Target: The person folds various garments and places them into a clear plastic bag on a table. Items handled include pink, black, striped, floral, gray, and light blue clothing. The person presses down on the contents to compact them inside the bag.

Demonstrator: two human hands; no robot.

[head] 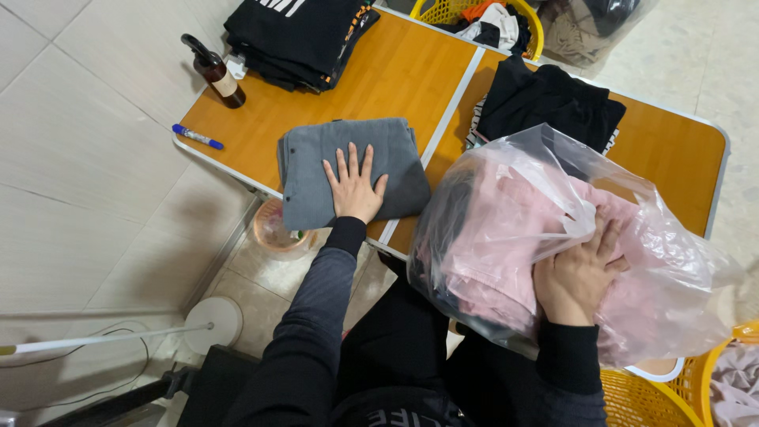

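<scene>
The person's left hand [353,187] lies flat on a folded grey garment [352,168], fingers spread and straight, palm pressing down rather than gripping anything. The garment sits near the front edge of a wooden folding table [395,71], just left of the seam between its two halves.

The right hand [575,273] is closed around the gathered plastic of a clear bag [553,237] stuffed with pink clothes [506,253] — the fingers curl into the bunched film near the bag's top, so it has hold of the bag, not the cloth inside. The bag rests partly on the table's right half and partly over the person's lap, overhanging the front edge.

Further back lie a stack of folded black clothes [296,35], a dark pump bottle [215,71], a blue pen [197,136] and a loose black garment [549,99]. Yellow baskets stand behind the table [443,11] and at the lower right [640,399].

The bag looks like the weak point: it is full, soft and only half supported, so a loosened grip could let it slump off the edge and spill. The thin film might also tear where the fingers bunch it. The grey garment, close to the edge, could slide or lose its fold if the flat hand drags across it.
</scene>
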